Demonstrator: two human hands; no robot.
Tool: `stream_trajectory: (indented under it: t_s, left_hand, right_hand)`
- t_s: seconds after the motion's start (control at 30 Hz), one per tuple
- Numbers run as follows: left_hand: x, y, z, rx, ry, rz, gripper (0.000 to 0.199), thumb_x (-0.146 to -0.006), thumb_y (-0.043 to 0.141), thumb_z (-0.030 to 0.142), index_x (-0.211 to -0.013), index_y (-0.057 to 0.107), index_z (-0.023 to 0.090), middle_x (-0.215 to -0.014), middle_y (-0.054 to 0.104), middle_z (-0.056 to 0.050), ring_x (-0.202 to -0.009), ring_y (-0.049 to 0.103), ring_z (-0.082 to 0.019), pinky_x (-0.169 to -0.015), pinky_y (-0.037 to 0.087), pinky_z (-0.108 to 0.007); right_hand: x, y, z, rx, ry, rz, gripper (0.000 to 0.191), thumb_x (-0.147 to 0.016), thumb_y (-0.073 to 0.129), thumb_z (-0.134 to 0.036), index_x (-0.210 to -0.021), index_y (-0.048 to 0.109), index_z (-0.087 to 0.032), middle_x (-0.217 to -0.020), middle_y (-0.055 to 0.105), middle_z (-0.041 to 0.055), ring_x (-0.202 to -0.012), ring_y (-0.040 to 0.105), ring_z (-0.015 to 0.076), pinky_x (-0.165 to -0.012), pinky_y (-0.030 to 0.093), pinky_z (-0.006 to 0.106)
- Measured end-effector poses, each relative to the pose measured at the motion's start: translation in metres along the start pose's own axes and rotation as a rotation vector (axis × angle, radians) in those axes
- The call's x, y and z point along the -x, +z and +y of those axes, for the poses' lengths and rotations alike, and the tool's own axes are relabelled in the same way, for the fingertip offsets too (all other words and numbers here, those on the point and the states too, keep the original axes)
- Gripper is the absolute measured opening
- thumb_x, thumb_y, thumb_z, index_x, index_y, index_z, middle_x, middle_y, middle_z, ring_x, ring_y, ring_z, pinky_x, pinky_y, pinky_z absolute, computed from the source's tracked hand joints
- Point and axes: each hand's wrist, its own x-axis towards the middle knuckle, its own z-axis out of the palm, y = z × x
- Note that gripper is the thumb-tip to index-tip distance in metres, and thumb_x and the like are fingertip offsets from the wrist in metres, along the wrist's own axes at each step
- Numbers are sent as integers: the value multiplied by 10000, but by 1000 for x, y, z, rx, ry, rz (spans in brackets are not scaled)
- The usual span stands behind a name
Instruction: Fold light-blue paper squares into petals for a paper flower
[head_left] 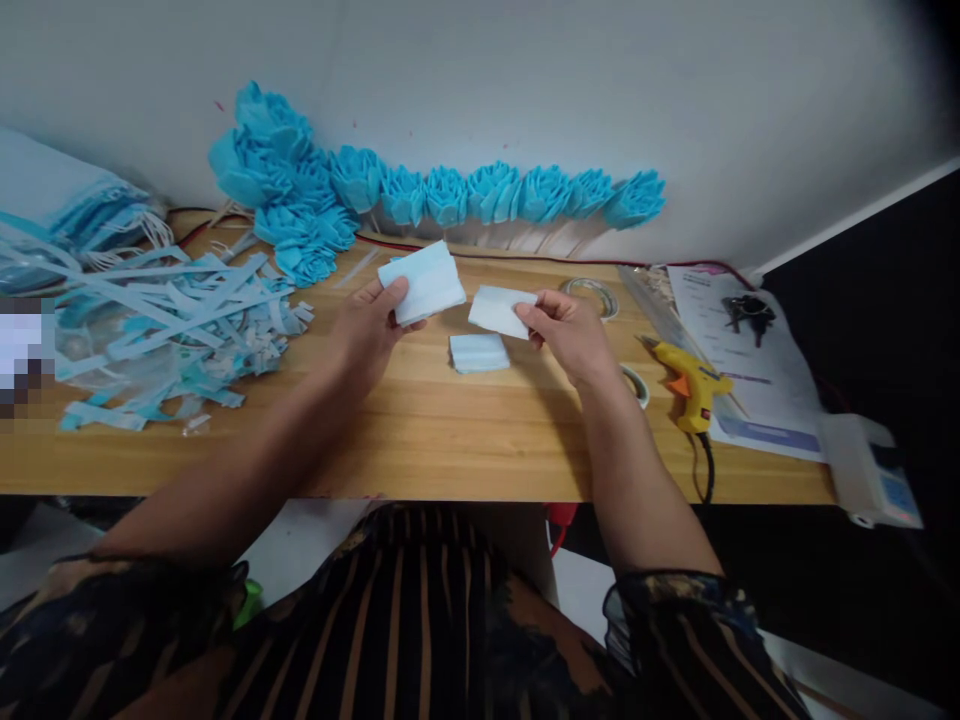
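My left hand (384, 312) grips a stack of pale blue fabric pieces (424, 283), thumb on top and fingers beneath. Between the thumb and fingers of my right hand (562, 325) is a single-looking white fabric piece (498, 309), held just right of the stack and apart from it. On the wooden table below them lies another small stack of pale blue fabric pieces (480, 353), which neither hand touches. Both hands are raised a little above the tabletop.
Blue fabric flowers (491, 192) line the wall. Cut strips (217, 320) heap at the left beside face masks (97, 210). To the right are a yellow glue gun (690, 385), tape rolls (592, 295), papers (750, 360) and keys (750, 315). The table's front edge is near my body.
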Motion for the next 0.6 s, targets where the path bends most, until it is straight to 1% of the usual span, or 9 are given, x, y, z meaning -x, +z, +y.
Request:
stream_trajectory:
  t_s: [0.07,0.13,0.2,0.3,0.43,0.53,0.6]
  left_hand:
    - [0,0,2,11,-6,1,194,-924,682,262,-1113,711,227,-1122,779,-77,-1035,715,-239,-765,595,-315]
    - [0,0,2,21,-2,-1,172,-938,651,232,-1098,711,218,-1138,778,-82,-1045,713,-246,-739,587,-306]
    - [1,1,2,26,4,-10,164,-946,629,217,-1089,710,209,-1143,776,-89,-1041,712,-245,-720,579,-293]
    - [0,1,0,24,3,-19,152,-929,652,220,-1070,707,209,-1132,774,-82,-1013,710,-228,-711,571,-279]
    - [-2,0,-3,29,-1,-3,150,-918,671,225,-1063,704,210,-1115,778,-72,-1001,709,-211,-712,566,-266]
    - [-3,0,-5,26,-5,-4,162,-911,689,249,-1064,709,201,-1089,783,-78,-997,715,-217,-733,574,-277]
    - [-3,-1,-7,24,-3,-17,208,-889,722,277,-1079,711,193,-1082,785,-88,-1006,719,-228,-765,585,-293]
  right_hand:
    - [0,-1,1,-10,41,-88,256,-793,790,-423,-881,685,-207,-591,543,-52,-495,428,97,-487,336,250]
    - [2,1,2,3,65,-162,300,-805,781,-357,-1056,704,-213,-592,559,-61,-493,440,101,-489,342,250]
    - [3,4,3,33,76,-205,333,-827,753,-312,-1142,697,-218,-574,559,-68,-485,445,103,-485,337,247]
    - [5,8,8,70,77,-233,346,-848,731,-293,-1186,693,-226,-556,551,-74,-476,445,101,-476,319,240]
    - [5,11,13,115,64,-258,394,-858,722,-317,-1242,678,-239,-556,557,-77,-483,450,101,-477,316,237]
    - [4,11,16,200,64,-237,418,-854,721,-336,-1256,667,-235,-563,577,-65,-506,495,120,-488,332,245]
    - [3,11,17,269,43,-206,433,-846,728,-342,-1259,668,-228,-591,610,-47,-543,538,140,-514,366,259]
